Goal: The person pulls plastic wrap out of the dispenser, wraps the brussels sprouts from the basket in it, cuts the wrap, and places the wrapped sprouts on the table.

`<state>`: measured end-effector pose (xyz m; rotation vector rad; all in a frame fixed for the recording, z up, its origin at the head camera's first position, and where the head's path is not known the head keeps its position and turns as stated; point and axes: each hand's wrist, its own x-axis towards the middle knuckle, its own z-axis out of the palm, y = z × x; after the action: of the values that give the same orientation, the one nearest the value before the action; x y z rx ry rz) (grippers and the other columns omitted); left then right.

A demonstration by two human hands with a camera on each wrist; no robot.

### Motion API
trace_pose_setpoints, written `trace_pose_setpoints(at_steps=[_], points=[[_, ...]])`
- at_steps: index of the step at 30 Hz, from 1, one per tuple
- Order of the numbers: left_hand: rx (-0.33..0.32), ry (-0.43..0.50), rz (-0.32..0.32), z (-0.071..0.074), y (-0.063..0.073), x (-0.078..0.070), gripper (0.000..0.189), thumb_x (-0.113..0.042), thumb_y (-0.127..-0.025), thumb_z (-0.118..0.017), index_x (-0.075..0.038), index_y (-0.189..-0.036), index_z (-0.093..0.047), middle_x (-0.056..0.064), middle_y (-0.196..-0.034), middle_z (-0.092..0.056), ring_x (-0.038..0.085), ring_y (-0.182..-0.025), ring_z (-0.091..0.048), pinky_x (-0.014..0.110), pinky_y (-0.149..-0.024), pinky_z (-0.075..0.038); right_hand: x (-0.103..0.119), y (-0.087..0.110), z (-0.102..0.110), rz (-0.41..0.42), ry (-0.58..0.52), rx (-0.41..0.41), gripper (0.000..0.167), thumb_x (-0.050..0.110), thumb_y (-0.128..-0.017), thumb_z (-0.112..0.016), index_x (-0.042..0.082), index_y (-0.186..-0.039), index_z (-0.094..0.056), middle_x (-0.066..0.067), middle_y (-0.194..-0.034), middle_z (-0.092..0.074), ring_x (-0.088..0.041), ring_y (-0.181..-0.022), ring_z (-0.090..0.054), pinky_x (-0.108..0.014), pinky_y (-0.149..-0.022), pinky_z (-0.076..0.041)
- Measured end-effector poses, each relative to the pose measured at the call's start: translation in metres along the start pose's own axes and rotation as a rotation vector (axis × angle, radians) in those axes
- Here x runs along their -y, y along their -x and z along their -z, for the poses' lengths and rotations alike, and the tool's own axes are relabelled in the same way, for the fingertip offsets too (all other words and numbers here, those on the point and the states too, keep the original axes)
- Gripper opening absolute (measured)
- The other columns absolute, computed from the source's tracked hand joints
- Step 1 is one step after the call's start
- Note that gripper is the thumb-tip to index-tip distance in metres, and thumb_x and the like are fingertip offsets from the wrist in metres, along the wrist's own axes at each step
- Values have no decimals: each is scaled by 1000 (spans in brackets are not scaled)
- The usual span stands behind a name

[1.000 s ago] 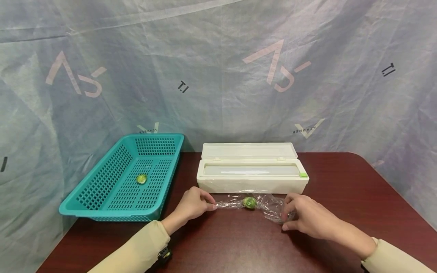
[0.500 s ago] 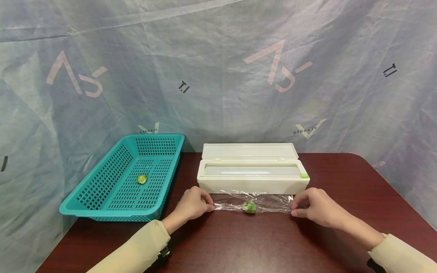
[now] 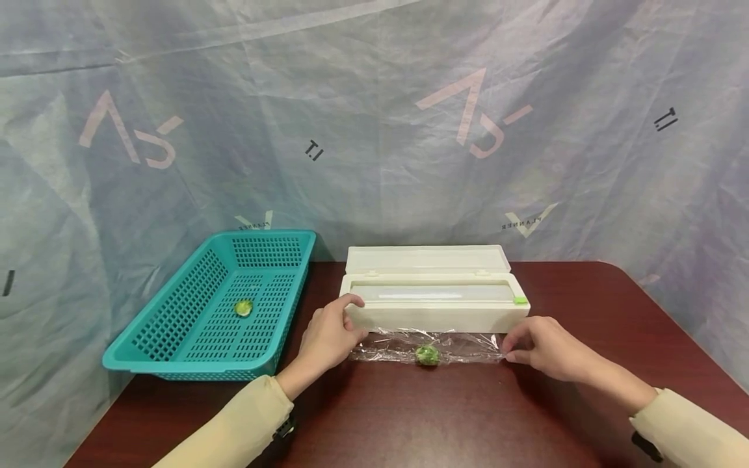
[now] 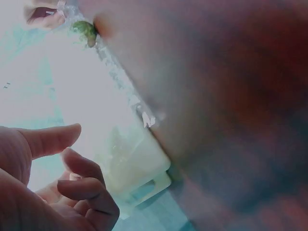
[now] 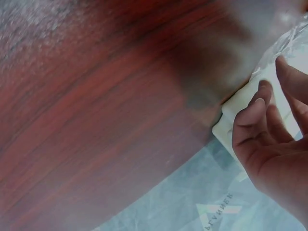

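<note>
A round green Brussels sprout [image 3: 427,355] sits at the near edge of crinkled, glossy cling film [image 3: 471,348] on a smooth reddish table [image 3: 409,422]; how much film covers it is hard to tell. The film is laid out, but its ends reach sideways, not folded in. The right hand [image 3: 547,348] pinches its right end; the left hand [image 3: 329,335], by the other, holds nothing, thumb and index finger parted. Behind is a white plastic film dispenser [image 3: 433,318], lid raised. A second sprout [image 3: 242,307] lies unwrapped in a slotted turquoise basket [image 3: 187,369].
</note>
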<state>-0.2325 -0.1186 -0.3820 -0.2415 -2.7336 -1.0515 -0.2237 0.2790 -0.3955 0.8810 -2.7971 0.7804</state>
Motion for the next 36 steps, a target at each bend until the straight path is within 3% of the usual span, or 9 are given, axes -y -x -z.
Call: trace_pose_setpoints(at_steps=[5, 11, 13, 16, 19, 22, 28, 33, 36], points=[[13, -34, -26, -1, -1, -6, 13, -19, -85, -88, -20, -94, -79, -7, -60, -54, 12, -51, -49, 31, -44, -37, 0, 3, 2, -49, -5, 44, 23, 8, -80, -91, 24, -81, -73, 19, -77, -65, -1, -71, -53, -26, -65, -46], [35, -37, -17, -1, 0, -9, 9, -22, -88, -86, -22, -82, -79, -8, -58, -55, 12, -53, -51, 32, -45, -39, 10, 1, 6, -56, -32, 29, 35, -12, -72, -75, 15, -94, -77, 12, -83, -68, -5, -67, -53, -26, -63, -46], [24, -29, -9, -1, -1, -10, 9, -23, -89, -85, -22, -83, -79, -8, -60, -57, 13, -54, -52, 33, -46, -41, 20, -4, 6, -55, -42, 1, 29, -7, -77, -75, 14, -98, -78, 11, -82, -67, -5, -65, -53, -27, -62, -46], [11, -23, -6, -1, -2, -11, 8, -25, -90, -84, -21, -84, -80, -8, -63, -60, 14, -58, -55, 35, -48, -44, 37, -14, 0, -46, -30, -10, 13, 15, -86, -85, 15, -97, -78, 11, -80, -66, -5, -64, -54, -28, -62, -47], [4, -14, -3, -2, -4, -12, 9, -26, -91, -83, -21, -85, -80, -8, -66, -61, 14, -60, -56, 35, -50, -44, 49, -24, -10, -17, 9, -2, 18, 29, -86, -89, 18, -94, -78, 11, -86, -68, -8, -70, -57, -29, -65, -48], [2, 7, -10, -4, -6, -13, 9, -26, -92, -83, -20, -86, -80, -7, -65, -60, 14, -57, -54, 34, -48, -43, 53, -31, -19, -3, 35, -1, 12, 24, -85, -89, 21, -87, -78, 13, -88, -68, -9, -76, -58, -29, -67, -48], [-6, 26, -28, -6, -7, -14, 9, -25, -94, -81, -19, -87, -80, -7, -61, -58, 14, -52, -51, 33, -46, -39, 52, -37, -25, -28, -37, -28, 17, 4, -85, -81, 20, -79, -78, 14, -78, -66, -2, -61, -51, -26, -58, -45], [-14, 22, -17, -5, -6, -15, 13, -28, -95, -80, -20, -85, -79, -7, -62, -58, 14, -53, -50, 33, -47, -39, 54, -38, -26, -56, -55, -87, 19, 4, -84, -75, 21, -75, -73, 14, -72, -61, -3, -59, -51, -26, -58, -44], [-16, 21, -10, -4, -7, -15, 15, -30, -96, -79, -21, -84, -79, -7, -63, -58, 14, -53, -50, 33, -47, -38, 55, -40, -27, -74, -49, -101, 17, 4, -89, -73, 18, -80, -71, 12, -73, -62, -4, -63, -54, -27, -60, -46]])
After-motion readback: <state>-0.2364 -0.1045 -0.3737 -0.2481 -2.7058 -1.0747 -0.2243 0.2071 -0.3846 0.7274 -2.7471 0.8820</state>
